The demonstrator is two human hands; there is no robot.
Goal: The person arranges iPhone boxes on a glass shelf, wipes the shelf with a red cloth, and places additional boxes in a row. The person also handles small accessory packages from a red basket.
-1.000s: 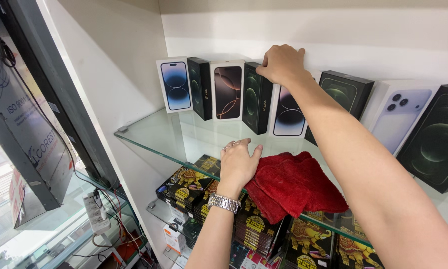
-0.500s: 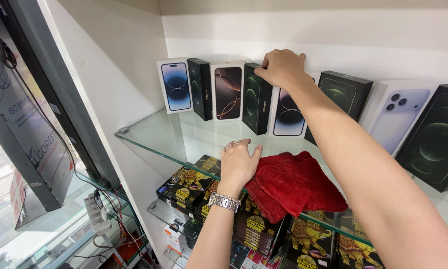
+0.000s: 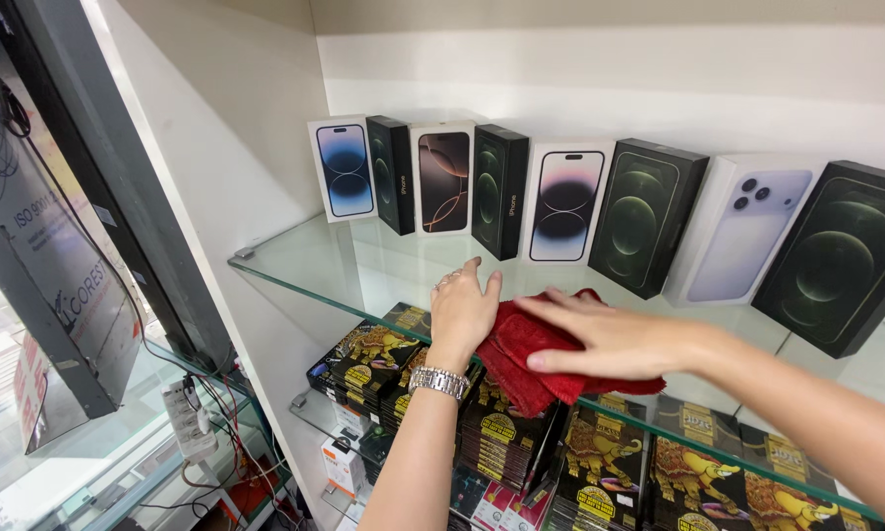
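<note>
While both hands are kept over the glass shelf (image 3: pixel 295 258), the fingers of each are spread flat and nothing is gripped. The right hand (image 3: pixel 615 337) is laid palm down on the red cloth (image 3: pixel 521 359), with its fingers (image 3: pixel 560 305) extended and held close together across the top of the fabric. The left hand (image 3: pixel 462 313) is placed just beside the cloth at its left edge, palm down on the glass, with its fingers (image 3: pixel 472 275) slightly fanned and pointed toward the back wall. A metal wristwatch (image 3: pixel 440 381) is worn on the left wrist, and a ring is seen on one finger.

The cloth is bunched on the front part of the glass shelf, below the middle of the box row. The shelf is fixed into a white alcove, and a row of phone boxes (image 3: pixel 560 206) is stood upright along the rear wall, white and black ones being alternated; the right-hand boxes are tilted. Beneath the glass, stacks of black-and-gold packages (image 3: pixel 501 442) are stored on a lower shelf. At the left, a dark framed panel (image 3: pixel 79 226) is leaned, with cables hung under it.

Compared with the frame half a second earlier, the right hand has been brought down from the top of a black box in the row and set on the cloth. The left hand has been shifted only slightly. The cloth and the boxes are found in the same positions.
</note>
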